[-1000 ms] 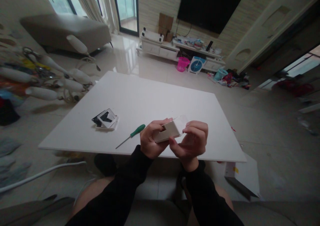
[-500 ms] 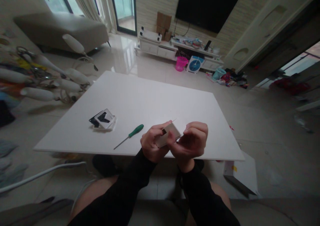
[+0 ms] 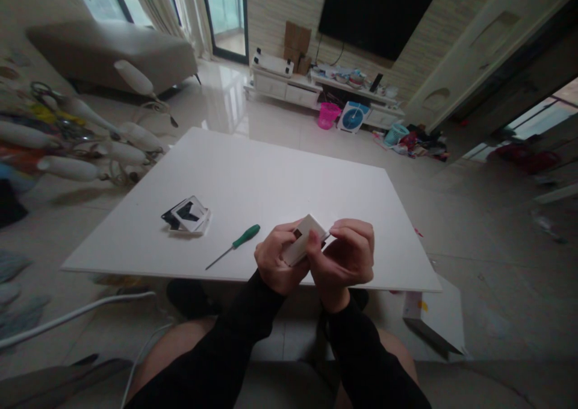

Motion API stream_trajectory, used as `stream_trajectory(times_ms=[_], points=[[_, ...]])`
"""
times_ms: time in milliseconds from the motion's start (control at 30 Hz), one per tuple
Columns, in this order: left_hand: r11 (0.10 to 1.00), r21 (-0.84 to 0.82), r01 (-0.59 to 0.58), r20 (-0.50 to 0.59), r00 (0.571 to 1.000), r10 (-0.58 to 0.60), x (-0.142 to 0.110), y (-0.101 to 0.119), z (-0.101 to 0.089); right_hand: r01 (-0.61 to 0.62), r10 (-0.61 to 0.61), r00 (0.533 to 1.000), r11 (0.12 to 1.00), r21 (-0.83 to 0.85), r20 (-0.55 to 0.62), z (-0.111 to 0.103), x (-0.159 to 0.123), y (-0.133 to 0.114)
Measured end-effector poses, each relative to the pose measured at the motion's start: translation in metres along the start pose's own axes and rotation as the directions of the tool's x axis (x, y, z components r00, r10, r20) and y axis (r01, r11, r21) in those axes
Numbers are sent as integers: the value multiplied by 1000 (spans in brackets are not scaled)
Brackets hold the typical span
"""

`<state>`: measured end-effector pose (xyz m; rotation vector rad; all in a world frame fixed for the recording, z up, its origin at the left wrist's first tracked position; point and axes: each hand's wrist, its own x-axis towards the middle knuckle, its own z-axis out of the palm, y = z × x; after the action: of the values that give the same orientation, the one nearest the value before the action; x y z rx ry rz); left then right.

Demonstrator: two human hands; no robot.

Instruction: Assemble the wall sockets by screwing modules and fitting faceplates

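Note:
My left hand (image 3: 276, 257) is closed around a small white rectangular box-like piece (image 3: 298, 250), holding it tilted above the table's near edge. A small dark square shows on the piece's upper face. The thumb of my right hand (image 3: 347, 257) lies on that face, while its curled fingertips meet the piece's right edge, where something dark shows. Whatever those fingertips pinch is too small to make out. Left of my hands, a screwdriver (image 3: 246, 235) with a green handle lies on the white table (image 3: 289, 180). Farther left sit stacked white frames and black parts (image 3: 190, 214).
A white box (image 3: 440, 318) stands on the floor by the table's right corner. Lamp arms with white shades (image 3: 72, 169) crowd the left side. Beyond the table are a TV cabinet (image 3: 301, 94), a pink bin (image 3: 328, 115) and a blue-and-white fan (image 3: 353, 117).
The white piece has turned slightly, and its upper face shows more plainly. My right fingertips have shifted a little left onto its edge. The screwdriver and the stack have not moved.

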<state>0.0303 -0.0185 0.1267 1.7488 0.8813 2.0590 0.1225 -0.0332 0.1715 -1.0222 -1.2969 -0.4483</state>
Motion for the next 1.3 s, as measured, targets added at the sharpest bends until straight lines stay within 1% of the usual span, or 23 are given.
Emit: stream_trajectory(times_ms=[100, 200, 300, 500, 567, 667, 767, 900, 967, 1033, 1100, 1133, 1200, 1233, 1267, 1300], points=[[1000, 8, -1, -7, 1000, 2, 2, 3, 0, -5, 6, 1000, 1000, 25, -19, 2, -1, 2], [1000, 19, -14, 9, 1000, 14, 4, 3, -1, 20, -19, 999, 999, 50, -31, 3, -1, 6], [999, 44, -19, 41, 999, 18, 3, 3, -2, 54, -53, 998, 997, 48, -16, 2, -1, 10], [995, 96, -13, 53, 999, 8, 5, 5, 0, 98, -98, 995, 994, 41, -7, 1, 0, 18], [995, 100, -12, 61, 998, 6, 6, 6, 1, 124, -124, 992, 992, 21, -6, 0, 0, 22], [997, 83, -6, 86, 996, -2, 6, 8, 2, 195, -195, 981, 981, 3, 19, -3, 2, 30], [996, 78, 35, 125, 991, -44, 4, 9, 3, 221, -221, 974, 975, 0, 46, -5, 3, 37], [989, 87, 120, 178, 975, -134, 2, 7, 3, 198, -198, 978, 980, 2, 67, -7, 0, 43], [980, 94, 175, 203, 960, -191, 3, 5, 2, 190, -189, 978, 982, 2, 87, -8, -1, 46], [965, 86, 249, 238, 935, -263, 4, 3, 2, 176, -175, 979, 984, -5, 103, -8, -3, 48], [939, 39, 341, 279, 899, -338, 5, 2, 1, 127, -128, 985, 992, 20, 119, -5, -4, 50], [924, 3, 382, 298, 882, -366, 5, 2, 1, 73, -78, 990, 996, 47, 117, -3, -5, 50], [896, -55, 441, 342, 851, -398, 6, 3, 1, -85, 75, 992, 991, 102, 97, 1, -6, 50], [890, -70, 451, 370, 840, -397, 6, 4, 0, -183, 174, 981, 976, 119, 81, 3, -6, 50], [891, -77, 448, 402, 832, -383, 7, 4, -1, -287, 281, 958, 949, 130, 64, 4, -6, 50], [897, -81, 435, 434, 825, -361, 7, 4, -2, -387, 383, 922, 911, 140, 55, 6, -6, 50]])
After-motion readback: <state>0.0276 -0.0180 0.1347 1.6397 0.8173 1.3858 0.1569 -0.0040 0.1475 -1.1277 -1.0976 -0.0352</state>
